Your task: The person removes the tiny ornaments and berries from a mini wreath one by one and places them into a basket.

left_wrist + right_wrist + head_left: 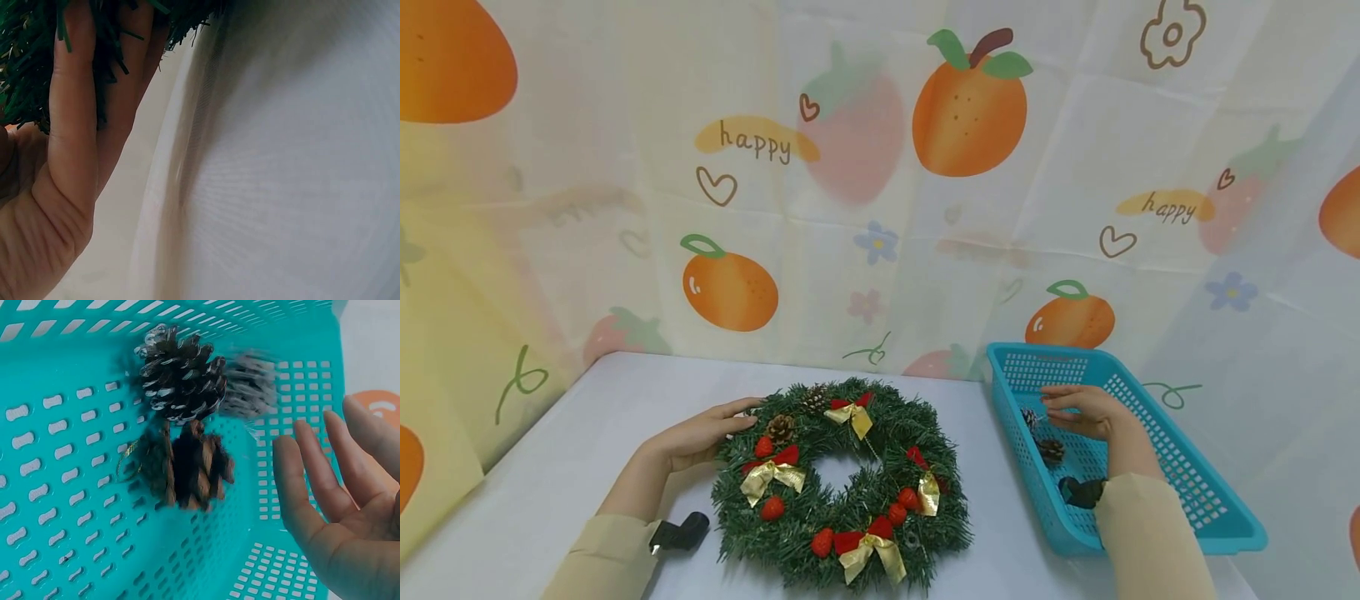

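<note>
A round green Christmas wreath (741, 517) lies on the white table, with red-and-gold bows, red berries and pinecones on it. Fairly straight fingers of my left hand (703, 435) touch the wreath's left edge. Greenery covers their tips in the left wrist view. At the right, my right hand (1093, 410) hovers in the turquoise basket (1033, 492), fingers spread slightly and holding nothing. Beside its fingertips in the right wrist view are a frosted dark pinecone (181, 378), a blurred greyish pinecone (251, 386) and a brown pinecone (190, 469) with a gold loop.
The basket has perforated walls and stands near the table's right side. A fruit-printed cloth (850, 275) hangs behind the table. On each wrist sits a black device, such as the left wrist camera (681, 532) close to the wreath.
</note>
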`<state>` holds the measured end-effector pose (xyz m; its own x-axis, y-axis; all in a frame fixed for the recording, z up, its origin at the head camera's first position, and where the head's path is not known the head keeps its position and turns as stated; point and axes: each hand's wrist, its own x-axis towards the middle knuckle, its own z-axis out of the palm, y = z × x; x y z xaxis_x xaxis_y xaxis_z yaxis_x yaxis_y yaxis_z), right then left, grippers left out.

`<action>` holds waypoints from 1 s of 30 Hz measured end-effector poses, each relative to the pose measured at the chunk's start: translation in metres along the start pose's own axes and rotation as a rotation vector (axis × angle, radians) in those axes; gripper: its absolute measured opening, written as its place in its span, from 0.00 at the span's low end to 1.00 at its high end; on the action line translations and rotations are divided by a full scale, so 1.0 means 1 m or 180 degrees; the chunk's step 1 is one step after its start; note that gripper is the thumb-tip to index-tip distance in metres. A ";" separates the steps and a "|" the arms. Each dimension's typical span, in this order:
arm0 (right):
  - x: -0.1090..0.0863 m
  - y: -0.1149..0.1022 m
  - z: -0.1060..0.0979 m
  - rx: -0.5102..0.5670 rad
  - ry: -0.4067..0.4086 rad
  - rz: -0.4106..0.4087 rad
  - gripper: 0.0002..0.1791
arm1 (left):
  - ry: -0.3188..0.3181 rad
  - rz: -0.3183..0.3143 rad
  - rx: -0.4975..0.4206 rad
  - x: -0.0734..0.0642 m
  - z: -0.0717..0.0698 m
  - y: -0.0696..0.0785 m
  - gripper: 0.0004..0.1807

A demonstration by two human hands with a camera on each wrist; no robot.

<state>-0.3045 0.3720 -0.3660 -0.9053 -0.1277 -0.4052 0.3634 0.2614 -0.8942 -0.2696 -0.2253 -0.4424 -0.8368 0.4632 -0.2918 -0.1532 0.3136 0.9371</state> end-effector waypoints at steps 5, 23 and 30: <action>0.001 -0.002 0.000 0.0085 -0.0026 -0.0037 0.38 | -0.0001 0.0001 -0.0012 0.000 0.000 0.000 0.39; -0.001 -0.033 0.006 -0.0018 -0.0060 -0.0387 0.38 | -0.0002 -0.0006 -0.0005 -0.002 0.000 0.000 0.39; -0.006 -0.050 0.014 -0.0310 -0.0196 -0.0649 0.38 | -0.0008 -0.0006 0.0004 -0.001 0.000 0.001 0.39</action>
<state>-0.3140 0.3461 -0.3213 -0.9415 -0.2448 -0.2315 0.1486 0.3148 -0.9375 -0.2684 -0.2253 -0.4412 -0.8352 0.4648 -0.2940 -0.1541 0.3154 0.9364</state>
